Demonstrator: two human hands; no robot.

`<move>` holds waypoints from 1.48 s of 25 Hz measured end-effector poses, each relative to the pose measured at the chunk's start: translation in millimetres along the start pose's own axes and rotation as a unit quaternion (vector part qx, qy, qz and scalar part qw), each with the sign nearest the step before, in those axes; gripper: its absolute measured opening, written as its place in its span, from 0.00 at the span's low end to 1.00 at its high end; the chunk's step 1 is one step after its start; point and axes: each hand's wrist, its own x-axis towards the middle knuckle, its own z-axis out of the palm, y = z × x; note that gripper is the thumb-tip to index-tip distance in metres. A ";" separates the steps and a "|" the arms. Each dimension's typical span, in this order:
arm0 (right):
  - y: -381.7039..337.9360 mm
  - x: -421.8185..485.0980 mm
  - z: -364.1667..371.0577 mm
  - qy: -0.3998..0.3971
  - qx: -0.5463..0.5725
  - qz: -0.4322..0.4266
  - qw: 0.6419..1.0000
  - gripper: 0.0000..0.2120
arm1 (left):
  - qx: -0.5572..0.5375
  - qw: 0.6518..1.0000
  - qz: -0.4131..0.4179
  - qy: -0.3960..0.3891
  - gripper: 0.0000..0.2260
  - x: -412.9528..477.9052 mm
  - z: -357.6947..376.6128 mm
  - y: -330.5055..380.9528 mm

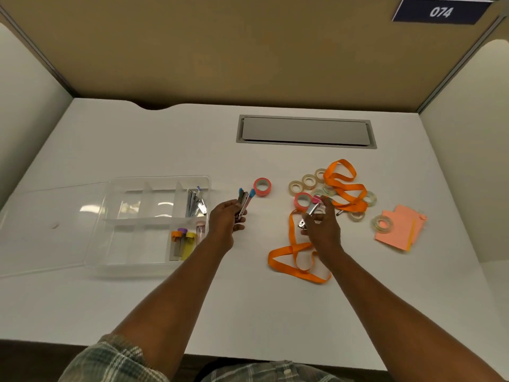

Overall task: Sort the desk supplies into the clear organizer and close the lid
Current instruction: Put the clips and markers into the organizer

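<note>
Now the left hand (227, 220) is clenched around a small bundle of metal staple removers (243, 201), their long axis tilted up and slightly right, blue tips pointing away from the person, just right of the clear organizer (154, 224). That organizer lies open on the white desk (248, 307), its lid (46, 230) folded out leftward. Similar metal tools stand in its far right compartment. The right hand (322, 230) grasps a silver, pink-capped piece (314, 206) above an orange ribbon (296, 260), pointing up-right toward the tape rolls (308, 180).
</note>
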 end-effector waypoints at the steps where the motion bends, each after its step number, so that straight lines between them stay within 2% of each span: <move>1: -8.8 -2.3 15.2 -0.023 0.007 -0.009 1.000 0.29 | -0.010 1.000 0.006 -0.002 0.07 1.3 -9.1 6.3; 4: -34.4 -12.0 59.6 -0.093 0.018 -0.045 0.994 0.24 | -0.018 0.999 0.024 0.016 0.10 7.6 -36.1 22.0; 8: -64.5 -26.6 122.5 -0.167 -0.029 -0.084 0.982 0.24 | -0.013 0.994 0.029 0.104 0.11 22.2 -84.6 35.4; 12: -85.9 -35.2 178.7 -0.199 -0.126 -0.125 0.964 0.24 | 0.068 0.979 0.057 0.186 0.09 38.1 -116.7 36.8; 15: -93.6 -37.5 211.8 -0.202 -0.190 -0.151 0.949 0.25 | 0.173 0.954 0.086 0.228 0.07 45.0 -120.0 38.9; 19: -91.7 -35.4 236.9 -0.183 -0.231 -0.138 0.946 0.25 | 0.292 0.913 0.164 0.231 0.04 51.5 -116.1 38.5; 22: -90.0 -35.3 245.2 -0.168 -0.260 -0.144 0.940 0.26 | 0.351 0.893 0.193 0.204 0.03 55.5 -115.2 35.1; 27: -82.5 -38.0 246.0 -0.127 -0.319 -0.143 0.928 0.25 | 0.406 0.867 0.233 0.173 0.04 55.2 -117.2 28.9; 30: -75.2 -39.0 239.1 -0.118 -0.331 -0.119 0.929 0.24 | 0.447 0.833 0.272 0.178 0.06 53.5 -124.7 27.9; 34: -64.4 -42.0 229.1 -0.131 -0.321 -0.086 0.934 0.27 | 0.490 0.804 0.265 0.207 0.07 49.4 -135.7 23.5; 37: -55.4 -48.1 223.8 -0.148 -0.313 -0.076 0.935 0.25 | 0.523 0.791 0.240 0.208 0.11 46.4 -141.0 13.2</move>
